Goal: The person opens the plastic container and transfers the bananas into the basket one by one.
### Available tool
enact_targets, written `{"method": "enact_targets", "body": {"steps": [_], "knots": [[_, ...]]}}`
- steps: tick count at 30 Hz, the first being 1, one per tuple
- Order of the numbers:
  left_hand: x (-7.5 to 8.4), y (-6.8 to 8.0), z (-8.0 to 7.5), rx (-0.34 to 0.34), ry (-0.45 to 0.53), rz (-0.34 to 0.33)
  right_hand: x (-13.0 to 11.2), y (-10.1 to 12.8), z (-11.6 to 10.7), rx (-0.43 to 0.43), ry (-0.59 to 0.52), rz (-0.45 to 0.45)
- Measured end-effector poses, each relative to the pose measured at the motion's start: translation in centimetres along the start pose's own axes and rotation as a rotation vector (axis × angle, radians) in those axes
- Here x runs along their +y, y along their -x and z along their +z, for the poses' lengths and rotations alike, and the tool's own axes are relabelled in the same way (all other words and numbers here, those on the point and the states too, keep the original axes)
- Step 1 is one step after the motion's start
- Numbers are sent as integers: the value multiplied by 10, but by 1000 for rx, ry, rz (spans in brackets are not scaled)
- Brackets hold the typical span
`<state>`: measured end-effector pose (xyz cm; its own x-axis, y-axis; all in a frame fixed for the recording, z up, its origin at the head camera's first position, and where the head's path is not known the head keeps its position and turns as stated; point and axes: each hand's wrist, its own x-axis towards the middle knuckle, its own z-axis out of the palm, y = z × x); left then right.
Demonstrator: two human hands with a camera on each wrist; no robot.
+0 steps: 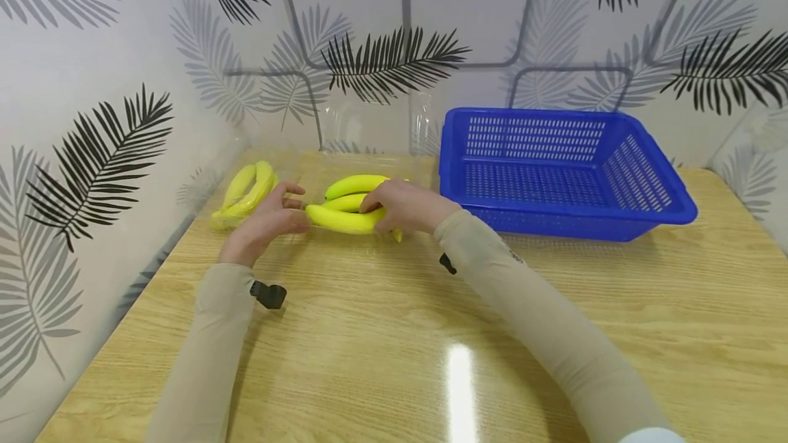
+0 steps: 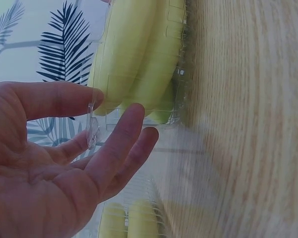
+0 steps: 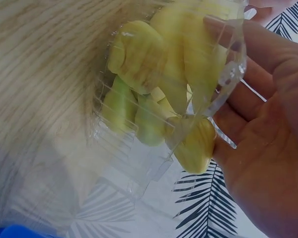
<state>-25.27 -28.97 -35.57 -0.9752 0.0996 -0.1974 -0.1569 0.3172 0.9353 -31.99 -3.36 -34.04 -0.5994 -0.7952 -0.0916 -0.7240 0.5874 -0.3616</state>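
Several yellow bananas (image 1: 345, 219) lie together in a clear plastic box (image 2: 181, 74) on the table, between the two hands. My right hand (image 1: 406, 205) reaches over their right end, its fingers and thumb gripping the nearest banana (image 3: 198, 146). Around that hand's fingers the box's clear wall shows in the right wrist view. At the left end, my left hand (image 1: 271, 221) has its fingers spread, fingertips (image 2: 96, 95) right at the box's rim. Just beyond the left hand stands a second clear box with bananas (image 1: 249, 186), partly hidden by that hand.
A blue slotted basket (image 1: 566, 217) stands on the right of the wooden table (image 1: 369, 333), near the back wall (image 1: 369, 12) with its leaf pattern. Clear plastic rises behind the bananas. A patterned wall also borders the table's left side.
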Motion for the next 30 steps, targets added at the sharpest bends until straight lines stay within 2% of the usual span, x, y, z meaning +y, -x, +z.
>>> {"method": "enact_targets", "body": {"steps": [5, 11, 16, 23, 30], "knots": [[-1, 0, 0, 0, 2, -5, 2, 3, 0, 27, -9, -4], [-1, -2, 0, 2, 2, -16, 6, 5, 4, 110, -18, -30], [-2, -2, 0, -5, 6, -9, 8, 5, 6, 168, -71, -50], [-3, -2, 1, -4, 13, -6, 8, 8, 7, 226, -117, -36], [-1, -1, 1, 5, 6, -9, 8, 13, 7, 296, -210, -36]]}}
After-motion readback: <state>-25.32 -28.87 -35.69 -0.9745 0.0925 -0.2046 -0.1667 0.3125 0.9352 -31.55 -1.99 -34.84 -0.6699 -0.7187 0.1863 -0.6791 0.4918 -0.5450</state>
